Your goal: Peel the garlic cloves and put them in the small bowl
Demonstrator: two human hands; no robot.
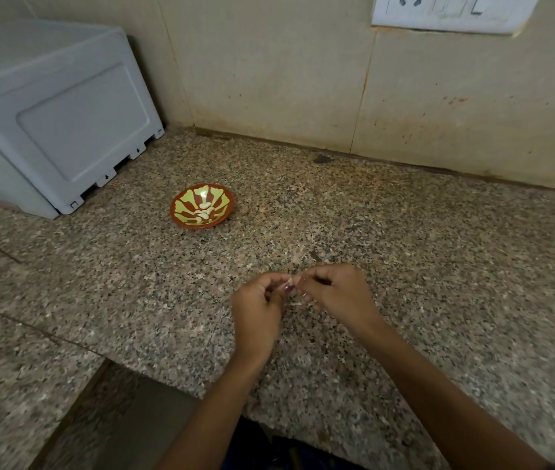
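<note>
A small red bowl (181, 217) with a yellow pattern stands on the speckled granite counter, left of centre. Several peeled pale garlic cloves (203, 212) lie inside it. Nearer to me, both hands meet over the counter. My left hand (257, 308) pinches a garlic clove (288, 288) with purplish skin between fingers and thumb. My right hand (335, 293) pinches at the clove's skin from the right side. The fingers hide most of the clove.
A grey plastic box-like appliance (49, 120) sits at the back left against the tiled wall. A white switch and socket plate (449, 11) is on the wall at upper right. The counter's front edge (154, 376) steps back at lower left.
</note>
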